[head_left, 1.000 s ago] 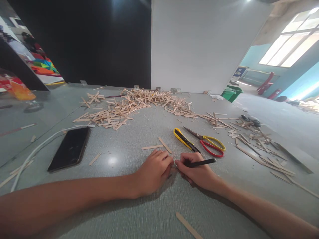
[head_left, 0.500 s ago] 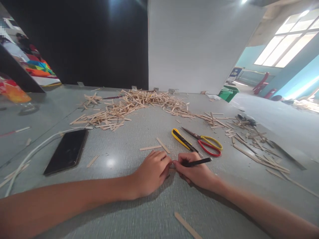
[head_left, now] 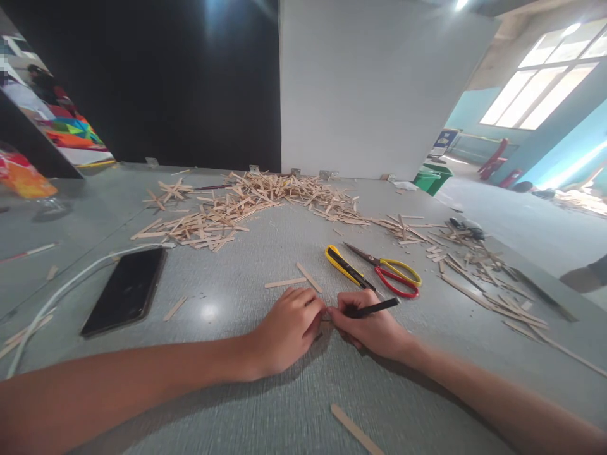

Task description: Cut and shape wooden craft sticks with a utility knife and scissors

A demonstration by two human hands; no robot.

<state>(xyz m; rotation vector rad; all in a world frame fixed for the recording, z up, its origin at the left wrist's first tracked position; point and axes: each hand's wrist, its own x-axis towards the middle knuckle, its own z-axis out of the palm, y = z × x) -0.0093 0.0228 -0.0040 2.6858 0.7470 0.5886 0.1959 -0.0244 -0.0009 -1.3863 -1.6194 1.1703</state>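
My right hand [head_left: 372,322] is closed round a black pen [head_left: 377,308], its back end pointing up to the right. Close beside it, my left hand [head_left: 294,322] rests on the table with curled fingers pressed together. A thin sliver of wooden stick [head_left: 325,320] shows between the two hands, pinched at my left fingertips; most of it is hidden. Just beyond the hands lie two loose craft sticks [head_left: 309,278]. A yellow and black utility knife [head_left: 348,266] and scissors [head_left: 396,273] with red and yellow handles lie beyond my right hand.
A heap of craft sticks [head_left: 265,196] lies along the back, before a black and white partition [head_left: 351,88]. On the left are a phone [head_left: 124,292], a white cable [head_left: 61,287] and a bottle [head_left: 26,177]. Scraps and a long blade [head_left: 540,294] lie right. One stick [head_left: 355,430] lies in front.
Both hands stay almost in place, the pen still held. The view has shifted slightly. A dark blurred shape has come in at the right edge.
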